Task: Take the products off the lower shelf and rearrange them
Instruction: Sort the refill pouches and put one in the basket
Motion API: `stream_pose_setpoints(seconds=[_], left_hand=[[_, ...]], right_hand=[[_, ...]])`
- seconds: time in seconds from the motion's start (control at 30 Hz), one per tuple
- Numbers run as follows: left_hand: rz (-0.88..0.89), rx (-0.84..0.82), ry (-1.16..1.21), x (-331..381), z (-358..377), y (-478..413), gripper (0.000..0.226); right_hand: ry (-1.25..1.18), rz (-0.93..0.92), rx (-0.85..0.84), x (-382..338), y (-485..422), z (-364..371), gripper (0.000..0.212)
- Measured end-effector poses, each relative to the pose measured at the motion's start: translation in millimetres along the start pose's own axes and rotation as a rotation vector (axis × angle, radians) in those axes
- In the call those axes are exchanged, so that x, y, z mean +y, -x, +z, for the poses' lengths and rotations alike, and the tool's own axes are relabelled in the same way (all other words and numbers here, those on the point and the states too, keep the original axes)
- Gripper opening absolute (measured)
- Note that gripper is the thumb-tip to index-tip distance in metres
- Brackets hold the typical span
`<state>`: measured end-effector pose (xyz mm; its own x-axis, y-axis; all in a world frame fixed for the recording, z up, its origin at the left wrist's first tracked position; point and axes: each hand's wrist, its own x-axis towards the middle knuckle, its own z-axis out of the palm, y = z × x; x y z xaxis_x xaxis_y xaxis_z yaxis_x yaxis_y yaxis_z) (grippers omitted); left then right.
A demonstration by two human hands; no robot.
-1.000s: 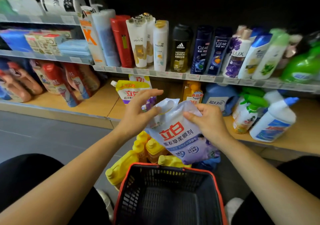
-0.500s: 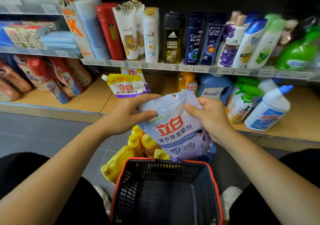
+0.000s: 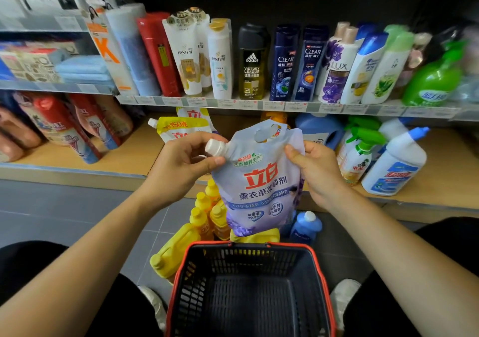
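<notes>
You tilted the purple pouch (image 3: 259,181) upright — left hand (image 3: 181,163) moved to pinch its spout (image 3: 215,147), right hand (image 3: 318,170) clamped its edge — probably ready to re-shelve.

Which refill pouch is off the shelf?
The lavender pouch, gripped by the left hand beside its cap and the right hand at its edge; the yellow pouches sit on the lower shelf.

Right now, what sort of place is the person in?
Most likely a shop aisle for toiletries and cleaning goods. Price labels line the shelf edge, branded shampoo bottles stand in a row, and a red-rimmed shopping basket sits by the person's feet. The left hand and right hand hold a refill pouch.
</notes>
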<state>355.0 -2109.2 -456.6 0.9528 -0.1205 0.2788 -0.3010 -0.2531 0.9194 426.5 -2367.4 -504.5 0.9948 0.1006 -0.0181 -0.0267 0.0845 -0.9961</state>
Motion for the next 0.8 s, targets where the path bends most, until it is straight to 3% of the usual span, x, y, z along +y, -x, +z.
stream_pose_setpoints(seconds=[0.1,0.2,0.3,0.37,0.53,0.63,0.8], left_hand=[[0.032,0.024,-0.011,1.3,5.8,-0.2,0.023],[0.029,-0.021,-0.045,0.6,12.2,1.0,0.020],[0.011,-0.068,-0.072,0.6,15.9,2.9,0.023],[0.000,-0.073,-0.054,2.3,17.0,4.1,0.028],[-0.012,-0.115,-0.027,4.5,20.5,9.2,0.035],[-0.064,-0.159,0.022,3.6,17.6,9.5,0.038],[-0.139,-0.219,0.144,0.7,18.7,6.4,0.031]], right_hand=[[0.175,-0.071,0.008,-6.0,0.2,0.1,0.021],[0.370,-0.274,0.002,-23.3,8.4,1.2,0.052],[0.625,-0.504,-0.166,-32.5,25.3,12.5,0.059],[0.761,-0.525,-0.271,-31.6,33.2,24.0,0.059],[0.620,-0.480,-0.393,-35.7,31.2,31.5,0.015],[0.532,-0.447,-0.391,-34.9,30.1,27.5,0.029],[0.491,-0.419,-0.436,-39.1,29.9,14.6,0.017]])
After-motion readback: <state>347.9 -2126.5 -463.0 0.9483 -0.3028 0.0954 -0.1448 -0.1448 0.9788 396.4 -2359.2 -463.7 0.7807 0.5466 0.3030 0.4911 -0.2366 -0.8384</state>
